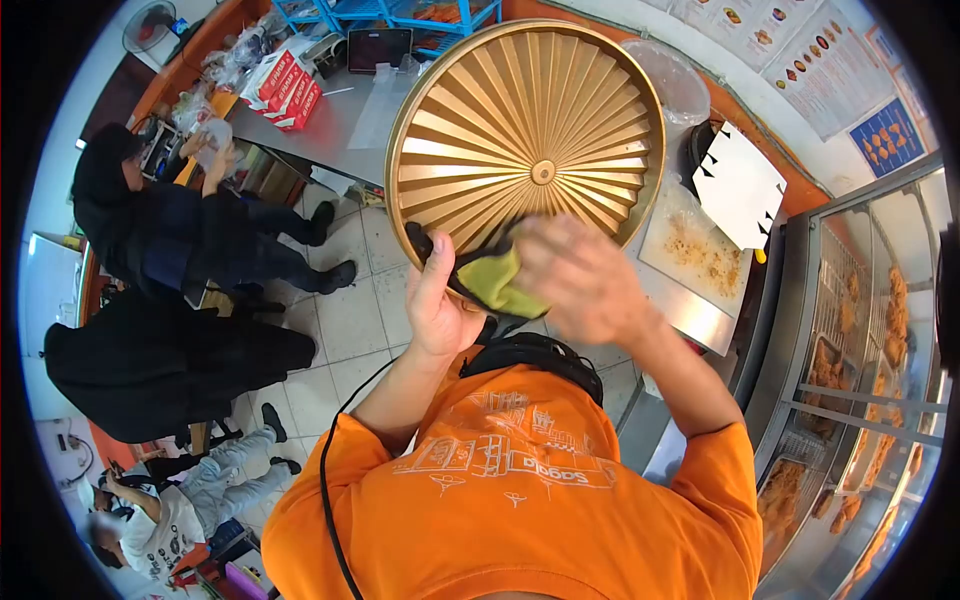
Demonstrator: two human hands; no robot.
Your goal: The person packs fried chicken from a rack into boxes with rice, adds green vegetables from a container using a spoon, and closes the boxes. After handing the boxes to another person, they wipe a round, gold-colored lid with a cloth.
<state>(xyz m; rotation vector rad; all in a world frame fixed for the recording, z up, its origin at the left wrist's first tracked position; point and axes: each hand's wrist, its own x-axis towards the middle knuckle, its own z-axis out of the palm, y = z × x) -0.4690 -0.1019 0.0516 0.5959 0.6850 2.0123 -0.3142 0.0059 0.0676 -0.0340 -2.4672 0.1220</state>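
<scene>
A large round gold pan-like disc (520, 110) with radial ridges and a raised rim tilts up in front of me. My left hand (440, 305) grips its near lower-left rim, thumb up, with the other fingers mostly hidden below. A yellow-green cloth (490, 275) with black edging lies against the near part of the disc, beside my left thumb. My right hand (575, 270), smeared by motion, is closed on the right side of this cloth, over the disc's lower rim.
A metal counter (340, 115) holds red-and-white boxes (284, 90). At right are a crumb-covered board (690, 245), a white sheet (740, 185) and a glass cabinet of fried food (830, 375). One person (150, 215) stands left, another (180, 510) lower left.
</scene>
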